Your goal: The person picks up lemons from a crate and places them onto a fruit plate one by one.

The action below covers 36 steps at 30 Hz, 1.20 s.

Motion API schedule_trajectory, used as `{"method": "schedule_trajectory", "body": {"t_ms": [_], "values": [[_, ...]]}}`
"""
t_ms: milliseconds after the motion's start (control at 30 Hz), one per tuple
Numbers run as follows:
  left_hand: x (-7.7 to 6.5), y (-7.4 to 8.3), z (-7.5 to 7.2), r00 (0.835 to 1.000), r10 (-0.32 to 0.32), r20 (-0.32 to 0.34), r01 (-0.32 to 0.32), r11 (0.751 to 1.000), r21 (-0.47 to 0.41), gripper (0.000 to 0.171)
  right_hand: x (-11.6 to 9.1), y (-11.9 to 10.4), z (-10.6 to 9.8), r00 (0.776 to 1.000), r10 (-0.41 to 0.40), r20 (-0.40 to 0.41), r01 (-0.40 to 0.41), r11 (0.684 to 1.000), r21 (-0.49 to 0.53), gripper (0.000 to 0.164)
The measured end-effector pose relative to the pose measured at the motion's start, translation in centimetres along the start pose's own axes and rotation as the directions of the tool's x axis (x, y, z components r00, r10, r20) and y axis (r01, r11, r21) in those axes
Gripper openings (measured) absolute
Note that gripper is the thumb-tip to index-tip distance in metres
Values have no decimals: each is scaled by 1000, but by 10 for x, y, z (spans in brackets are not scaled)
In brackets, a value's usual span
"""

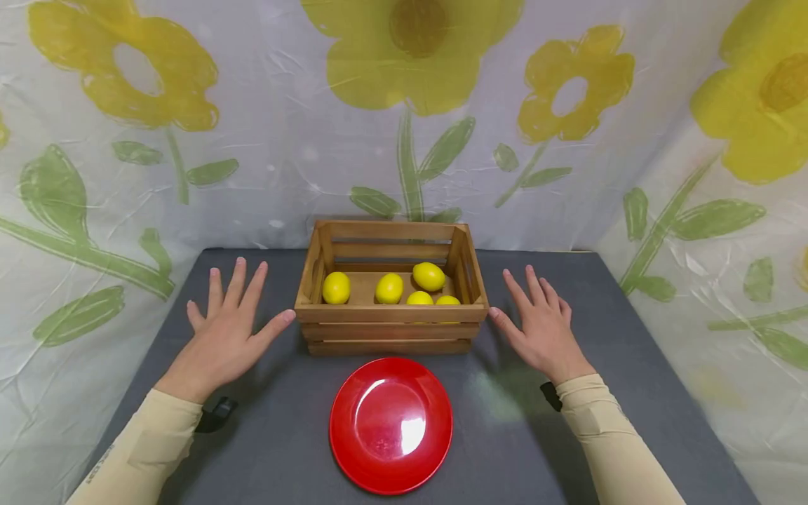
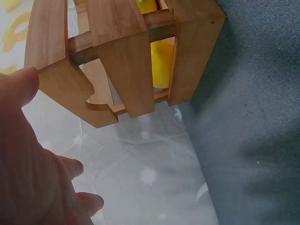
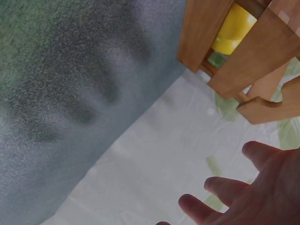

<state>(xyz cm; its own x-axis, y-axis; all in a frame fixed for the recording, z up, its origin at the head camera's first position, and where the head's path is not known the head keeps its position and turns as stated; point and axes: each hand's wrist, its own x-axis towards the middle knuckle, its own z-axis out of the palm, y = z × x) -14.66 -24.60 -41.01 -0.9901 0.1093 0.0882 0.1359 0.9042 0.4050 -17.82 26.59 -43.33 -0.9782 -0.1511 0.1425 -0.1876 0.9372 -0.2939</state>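
A slatted wooden crate (image 1: 391, 313) stands at the back middle of the table, with several yellow lemons (image 1: 389, 288) inside. In front of it lies a round red plate (image 1: 391, 426) with nothing on it. My left hand (image 1: 222, 344) is held over the table to the left of the crate, fingers spread and thumb tip right by the crate's front left corner. On the other side, my right hand (image 1: 544, 335) is spread too, its thumb close to the front right corner. Neither hand holds anything. Through the side slats, a lemon (image 2: 161, 63) shows in the left wrist view.
The dark grey table (image 1: 278, 435) ends at a curtain (image 1: 271, 182) printed with yellow flowers, just behind the crate. More of this curtain hangs along both sides. A small black device (image 1: 216, 414) sits under the left wrist, and another (image 1: 551, 396) under the right.
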Motion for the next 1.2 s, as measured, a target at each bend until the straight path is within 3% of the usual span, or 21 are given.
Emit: {"method": "schedule_trajectory", "body": {"t_ms": [300, 467, 533, 700, 800, 967, 1100, 1200], "values": [[3, 8, 0, 1000, 21, -5, -21, 1000, -12, 101, 1, -3, 0, 1000, 5, -11, -5, 1000, 8, 81], [7, 16, -5, 999, 53, 10, -53, 998, -14, 99, 2, -9, -2, 1000, 9, 17, -12, 990, 144, 74], [9, 21, -11, 997, 70, 21, -70, 997, -12, 98, 3, -13, -4, 999, 10, 34, -18, 967, 254, 70], [20, 40, -29, 990, 132, 45, -133, 991, 4, 94, 7, -26, -5, 997, 38, 69, -67, 865, 497, 64], [31, 56, -39, 979, 189, 76, -192, 981, 33, 93, 10, -36, -2, 995, 62, 80, -97, 822, 561, 64], [54, 91, -48, 952, 283, 116, -297, 947, 121, 96, 14, -51, 6, 993, 91, 80, -121, 778, 616, 68], [75, 119, -49, 921, 357, 156, -382, 907, 179, 94, 16, -59, 14, 991, 120, 64, -133, 757, 640, 68], [90, 135, -48, 901, 382, 203, -418, 892, 174, 89, 17, -62, 19, 988, 140, 61, -146, 745, 651, 66]]}}
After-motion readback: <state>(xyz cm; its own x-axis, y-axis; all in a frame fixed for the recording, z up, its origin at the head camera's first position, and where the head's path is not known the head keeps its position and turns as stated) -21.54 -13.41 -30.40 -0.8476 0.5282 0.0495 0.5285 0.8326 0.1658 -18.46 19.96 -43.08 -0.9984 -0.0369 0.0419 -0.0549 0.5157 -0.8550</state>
